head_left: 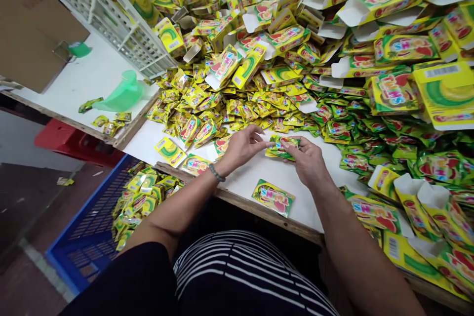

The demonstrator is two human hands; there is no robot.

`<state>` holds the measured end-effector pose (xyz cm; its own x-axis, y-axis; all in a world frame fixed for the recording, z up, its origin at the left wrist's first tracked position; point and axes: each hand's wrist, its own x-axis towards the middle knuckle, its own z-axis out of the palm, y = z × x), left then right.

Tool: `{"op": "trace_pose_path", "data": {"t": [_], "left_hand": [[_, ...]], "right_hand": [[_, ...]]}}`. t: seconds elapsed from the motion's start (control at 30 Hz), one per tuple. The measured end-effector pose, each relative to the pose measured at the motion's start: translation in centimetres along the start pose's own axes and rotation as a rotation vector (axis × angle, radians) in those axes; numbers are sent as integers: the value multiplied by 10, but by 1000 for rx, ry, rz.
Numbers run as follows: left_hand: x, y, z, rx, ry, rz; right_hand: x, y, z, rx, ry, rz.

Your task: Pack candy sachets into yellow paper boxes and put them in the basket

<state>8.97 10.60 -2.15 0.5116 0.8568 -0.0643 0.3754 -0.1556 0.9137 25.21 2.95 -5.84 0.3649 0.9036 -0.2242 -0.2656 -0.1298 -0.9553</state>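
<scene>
Head view: the right hand (309, 160), right of the frame's centre, grips a flat green-and-yellow printed pack (282, 148), thumb on top, fingers at its right end and partly hidden. Left hand (242, 149), just left of it, fingers loosely spread and bent, gap between thumb and index; thumb tip at the pack's left edge, whether it presses there can't tell. Bead bracelet (217, 173) on the left wrist.

Pack is above the white tabletop (240, 182), near frame centre. Below it, by the wooden front edge, lies a flat rectangular yellow-and-green printed carton (274, 197), apart from both hands. Left of the left hand, a yellow carton with a green curved print (170, 151) lies flat.

Upper middle: heap of small shiny yellow wrapped packets (200, 96) behind the hands. Right: heap of small dark-green wrapped packets (355, 128), open-ended printed cartons stacked above.

Upper left: white plastic lattice crate (126, 34), translucent green plastic scoop (124, 93), brown cardboard box (33, 24). Lower left: blue plastic crate (76, 242) with yellow packets inside.
</scene>
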Motion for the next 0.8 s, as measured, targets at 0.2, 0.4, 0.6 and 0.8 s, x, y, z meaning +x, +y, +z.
{"op": "trace_pose_path", "data": {"t": [0.2,0.4,0.6,0.8], "left_hand": [[-1,-5,-42,992,-153,88],[18,8,-37,581,89,3],[33,6,-12,-427,88,-338],[27,-14,1,-649,-102,-376]], "right_hand": [[8,7,-7,-70,114,-92],[8,0,-14,-51,148,-151],[9,-11,-17,73,208,-196],[21,-4,-25,-39,308,-183]]}}
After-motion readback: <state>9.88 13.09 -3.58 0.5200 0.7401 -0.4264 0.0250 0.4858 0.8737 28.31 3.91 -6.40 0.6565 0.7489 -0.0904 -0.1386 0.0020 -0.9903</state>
